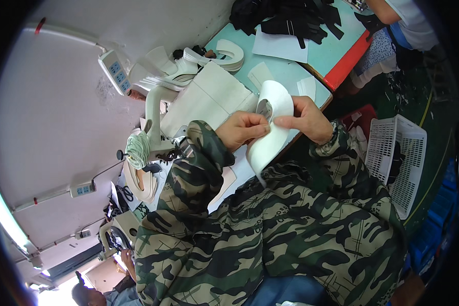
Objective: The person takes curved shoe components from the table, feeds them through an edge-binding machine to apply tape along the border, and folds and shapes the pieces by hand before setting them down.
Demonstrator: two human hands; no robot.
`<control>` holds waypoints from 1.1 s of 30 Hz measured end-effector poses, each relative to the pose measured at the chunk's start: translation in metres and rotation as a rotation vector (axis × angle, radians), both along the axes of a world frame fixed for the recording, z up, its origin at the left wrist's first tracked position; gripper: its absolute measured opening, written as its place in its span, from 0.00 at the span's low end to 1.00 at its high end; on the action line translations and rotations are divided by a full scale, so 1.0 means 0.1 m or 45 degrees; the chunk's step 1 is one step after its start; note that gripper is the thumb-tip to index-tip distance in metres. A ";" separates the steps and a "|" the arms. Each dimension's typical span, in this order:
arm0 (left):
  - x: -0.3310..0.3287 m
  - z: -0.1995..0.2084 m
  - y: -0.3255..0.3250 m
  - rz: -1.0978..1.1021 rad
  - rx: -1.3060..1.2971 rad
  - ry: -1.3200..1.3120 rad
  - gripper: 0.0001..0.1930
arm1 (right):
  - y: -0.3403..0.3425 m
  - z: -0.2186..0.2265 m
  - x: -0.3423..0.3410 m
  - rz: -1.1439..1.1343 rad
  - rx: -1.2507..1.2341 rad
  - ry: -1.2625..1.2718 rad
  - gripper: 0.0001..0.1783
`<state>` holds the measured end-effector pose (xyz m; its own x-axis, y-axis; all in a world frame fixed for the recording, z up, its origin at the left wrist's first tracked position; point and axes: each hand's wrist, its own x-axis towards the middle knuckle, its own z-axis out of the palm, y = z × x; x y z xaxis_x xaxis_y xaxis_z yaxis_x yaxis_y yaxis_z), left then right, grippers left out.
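Note:
A white, curved U-shaped piece that looks like a shoe upper (262, 151) is held up in front of me, bent, with a grey inner side showing at its upper opening. My left hand (244, 130) pinches its left edge between thumb and fingers. From the right, my right hand (308, 121) grips the same piece, thumb on the near face and fingers partly hidden behind it. Just left of my left sleeve stands a pale sewing machine (154, 115), its needle area partly covered by that sleeve. A coil of pale green cord (137, 151) hangs on the machine.
Stacks of similar white pieces (232, 55) lie at the back beside a worn pale board (209, 94). More cut pieces (140, 184) lie left of the machine. Black goods (290, 25) cover a far table near another person (410, 20). A white plastic basket (413, 163) stands at right.

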<state>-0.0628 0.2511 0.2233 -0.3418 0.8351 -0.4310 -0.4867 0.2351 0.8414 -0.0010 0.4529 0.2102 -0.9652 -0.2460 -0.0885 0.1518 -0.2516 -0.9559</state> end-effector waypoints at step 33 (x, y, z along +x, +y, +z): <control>1.88 -1.91 -2.04 0.225 -1.584 0.858 0.17 | -2.20 0.92 -0.52 -0.158 0.362 1.370 0.22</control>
<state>0.1253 0.0468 0.0319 -0.8307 -0.0353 -0.5557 -0.1838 0.9594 0.2138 -0.0530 0.2327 0.3026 -0.5891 -0.2468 0.7694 -0.7996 0.0411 -0.5991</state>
